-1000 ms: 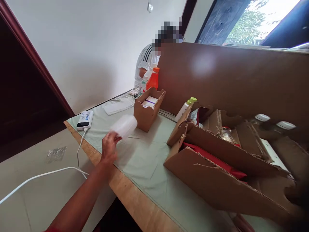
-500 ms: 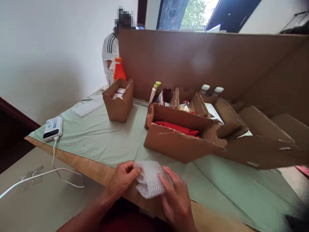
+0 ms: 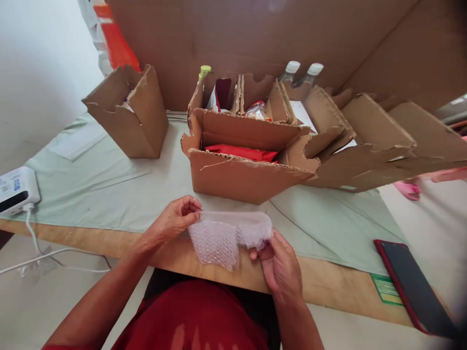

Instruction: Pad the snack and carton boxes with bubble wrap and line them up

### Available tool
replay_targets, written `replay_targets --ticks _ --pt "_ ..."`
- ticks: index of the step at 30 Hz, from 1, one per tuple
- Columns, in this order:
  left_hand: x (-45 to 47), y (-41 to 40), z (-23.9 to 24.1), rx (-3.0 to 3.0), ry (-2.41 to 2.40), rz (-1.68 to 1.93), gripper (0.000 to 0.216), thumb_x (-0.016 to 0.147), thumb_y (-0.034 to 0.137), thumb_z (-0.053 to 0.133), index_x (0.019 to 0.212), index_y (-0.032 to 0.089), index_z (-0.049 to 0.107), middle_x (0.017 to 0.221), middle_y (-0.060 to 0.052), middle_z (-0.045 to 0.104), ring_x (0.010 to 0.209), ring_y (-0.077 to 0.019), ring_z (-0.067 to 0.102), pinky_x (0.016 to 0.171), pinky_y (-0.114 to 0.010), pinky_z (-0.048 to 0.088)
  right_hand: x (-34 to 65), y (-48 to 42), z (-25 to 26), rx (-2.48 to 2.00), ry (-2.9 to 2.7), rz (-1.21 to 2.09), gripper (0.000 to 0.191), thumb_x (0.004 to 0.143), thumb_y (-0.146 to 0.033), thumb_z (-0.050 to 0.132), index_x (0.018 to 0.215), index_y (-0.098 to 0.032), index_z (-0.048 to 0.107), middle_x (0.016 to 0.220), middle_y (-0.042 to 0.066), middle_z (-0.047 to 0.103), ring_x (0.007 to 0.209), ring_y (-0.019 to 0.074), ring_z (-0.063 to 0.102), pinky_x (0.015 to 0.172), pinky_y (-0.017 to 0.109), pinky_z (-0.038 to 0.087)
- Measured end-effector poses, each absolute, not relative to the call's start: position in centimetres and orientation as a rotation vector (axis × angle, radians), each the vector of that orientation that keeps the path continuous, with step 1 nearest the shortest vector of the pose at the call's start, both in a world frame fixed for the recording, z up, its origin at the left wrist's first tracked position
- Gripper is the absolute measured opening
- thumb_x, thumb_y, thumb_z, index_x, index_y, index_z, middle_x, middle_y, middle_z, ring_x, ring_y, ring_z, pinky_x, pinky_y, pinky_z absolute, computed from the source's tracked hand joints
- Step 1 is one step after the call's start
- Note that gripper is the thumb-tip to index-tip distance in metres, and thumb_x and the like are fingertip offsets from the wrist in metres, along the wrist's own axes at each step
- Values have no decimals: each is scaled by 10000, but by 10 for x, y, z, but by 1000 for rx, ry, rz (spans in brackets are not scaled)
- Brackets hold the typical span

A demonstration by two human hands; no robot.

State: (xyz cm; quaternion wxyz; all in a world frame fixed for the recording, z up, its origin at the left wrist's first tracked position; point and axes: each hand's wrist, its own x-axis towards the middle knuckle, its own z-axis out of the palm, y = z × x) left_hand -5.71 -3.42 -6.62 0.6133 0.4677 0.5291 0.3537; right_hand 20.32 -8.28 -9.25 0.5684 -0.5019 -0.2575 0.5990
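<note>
A sheet of clear bubble wrap (image 3: 226, 233) is stretched between both my hands just above the table's near edge. My left hand (image 3: 171, 221) pinches its upper left corner. My right hand (image 3: 279, 262) grips its right end from below. Directly behind the wrap stands a torn cardboard box (image 3: 241, 177) divided into compartments, with something red (image 3: 241, 152) lying in its front compartment.
A smaller open cardboard box (image 3: 127, 114) stands at the left. Bottles (image 3: 292, 68) poke up behind the compartments, against a tall cardboard wall (image 3: 255, 34). A white power bank (image 3: 16, 189) with cable lies at far left, a dark phone (image 3: 412, 287) at right, on a green cloth (image 3: 109, 189).
My left hand brought the wrap from out over the table to my lap edge, the right hand joined, and both have now spread it wider. The view tilted down.
</note>
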Motion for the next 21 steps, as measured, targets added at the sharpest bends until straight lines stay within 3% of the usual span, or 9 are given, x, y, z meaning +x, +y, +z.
replay_targets --ticks 3,5,7,9,12,16,18,21 --pt "-62 -25 -65 1148 1194 684 339 673 321 751 954 181 624 760 28 612 669 -118 525 599 -241 369 215 -85 -93 -1223 -620 1347 339 761 -507 832 863 -198 737 813 61 730 707 185 686 478 231 507" --pt "-63 -23 -63 1235 1161 554 300 704 338 715 946 179 637 693 46 576 612 -111 481 569 -242 340 220 -87 -93 -1226 -713 1335 412 801 -549 787 1036 -215 734 1049 121 758 951 255 719 581 279 566" --pt "-62 -23 -60 1334 1151 494 271 741 356 670 945 179 652 699 41 580 615 -112 476 577 -245 348 222 -86 -93 -1200 -870 1351 586 817 -586 758 1281 -244 649 1313 157 683 1186 299 652 709 333 593" --pt "-57 -24 -55 1426 1158 494 247 779 345 628 951 177 687 752 17 628 654 -124 507 609 -252 382 219 -80 -92 -1207 -1017 1357 780 789 -575 788 1445 -262 506 1435 171 604 1258 303 607 776 357 582" --pt "-51 -27 -45 1551 1122 477 257 836 283 569 996 195 749 886 -21 720 764 -156 594 679 -259 441 212 -62 -91 -1308 -1068 1278 833 740 -499 843 1438 -242 469 1235 137 702 1042 246 675 747 335 556" --pt "-50 -29 -33 1702 1056 466 331 834 187 545 1067 219 778 970 -30 759 836 -175 651 716 -255 468 212 -46 -81 -1389 -1106 1139 343 763 -455 798 968 -194 708 753 4 670 671 146 593 613 267 492" --pt "-52 -29 -30 1753 1080 433 362 820 157 535 1086 222 771 979 -29 757 836 -177 653 697 -251 459 219 -53 -69 -1419 -1188 1063 249 836 -434 732 780 -192 718 654 -6 618 616 135 555 581 261 473" --pt "-54 -30 -33 1836 1083 327 317 799 132 526 998 209 761 951 -29 731 835 -179 648 707 -255 446 236 -82 -46 -1481 -1321 759 212 899 -375 692 779 -208 740 718 19 667 711 173 623 651 293 515"
